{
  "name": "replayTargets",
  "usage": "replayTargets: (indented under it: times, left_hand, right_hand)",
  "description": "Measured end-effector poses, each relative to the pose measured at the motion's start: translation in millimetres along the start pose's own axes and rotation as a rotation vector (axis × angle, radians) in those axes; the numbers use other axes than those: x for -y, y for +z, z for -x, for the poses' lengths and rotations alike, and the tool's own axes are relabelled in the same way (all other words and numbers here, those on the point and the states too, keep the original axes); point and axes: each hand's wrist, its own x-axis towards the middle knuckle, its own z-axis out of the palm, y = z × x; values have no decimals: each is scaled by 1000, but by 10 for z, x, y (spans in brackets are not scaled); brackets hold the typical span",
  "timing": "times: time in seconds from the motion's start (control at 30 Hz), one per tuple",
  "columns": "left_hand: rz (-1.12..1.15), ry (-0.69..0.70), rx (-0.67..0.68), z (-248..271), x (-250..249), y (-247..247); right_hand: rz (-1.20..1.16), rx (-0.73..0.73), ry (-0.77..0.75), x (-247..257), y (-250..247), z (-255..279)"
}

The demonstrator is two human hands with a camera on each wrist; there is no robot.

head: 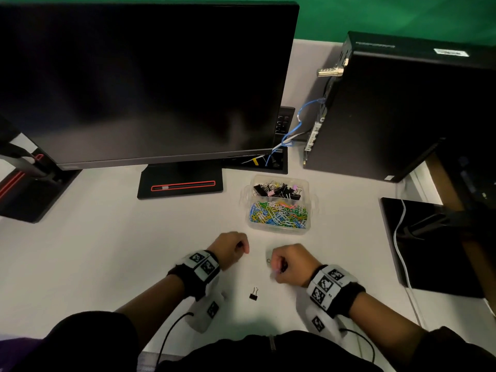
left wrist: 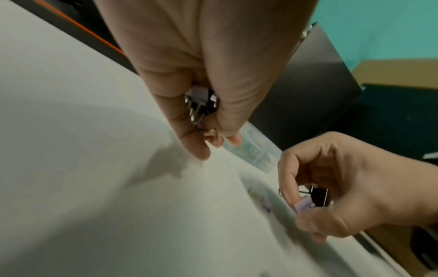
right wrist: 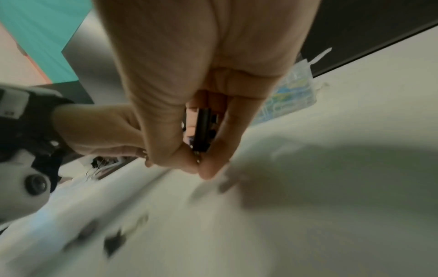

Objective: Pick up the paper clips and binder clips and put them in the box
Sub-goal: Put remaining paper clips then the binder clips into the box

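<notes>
A clear plastic box [head: 311, 205] stands on the white desk, with black and pink binder clips in its far half and coloured paper clips in its near half. My left hand [head: 232, 249] hovers just in front of the box and grips a bunch of binder clips [left wrist: 201, 102]. Beside it, my right hand [head: 288, 263] holds a black binder clip [right wrist: 202, 129] and a lilac one [left wrist: 302, 205] between curled fingers. One black binder clip [head: 253, 294] lies on the desk between my wrists. A small clip [head: 268, 261] lies by my right fingers.
A large dark monitor [head: 145, 81] on its stand [head: 179, 183] fills the back left. A black computer tower [head: 397, 108] with a blue cable [head: 295, 130] stands back right. A black pad [head: 429, 245] with a white cable lies at the right edge.
</notes>
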Motion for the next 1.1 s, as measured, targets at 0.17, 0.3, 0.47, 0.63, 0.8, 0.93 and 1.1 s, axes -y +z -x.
replayTargets:
  times: [0.17, 0.3, 0.47, 0.63, 0.8, 0.93, 1.1]
  left_hand:
    - [148, -30, -82, -318, -296, -331]
    - [245, 2, -182, -694, -485, -515]
    - [370, -38, -336, -1132, -553, -506]
    - [532, -109, -290, -1385, -586, -381]
    - [731, -148, -209, -1345, -608, -408]
    - [552, -107, -197, -1182, -509, -551]
    - [416, -36, -75, -710, -361, -619]
  right_hand:
    - [-114, -256, 18, 75, -616, -252]
    - [-80, -441, 136, 76, -1020, -554]
    - [-21, -509, 248, -33, -1187, -853]
    - [-33, -481, 271, -151, -1151, -889]
    - [14, -451, 158, -93, -1038, -668]
    - [-34, -317, 64, -98, -752, -433]
    - [66, -183, 24, -102, -366, -245]
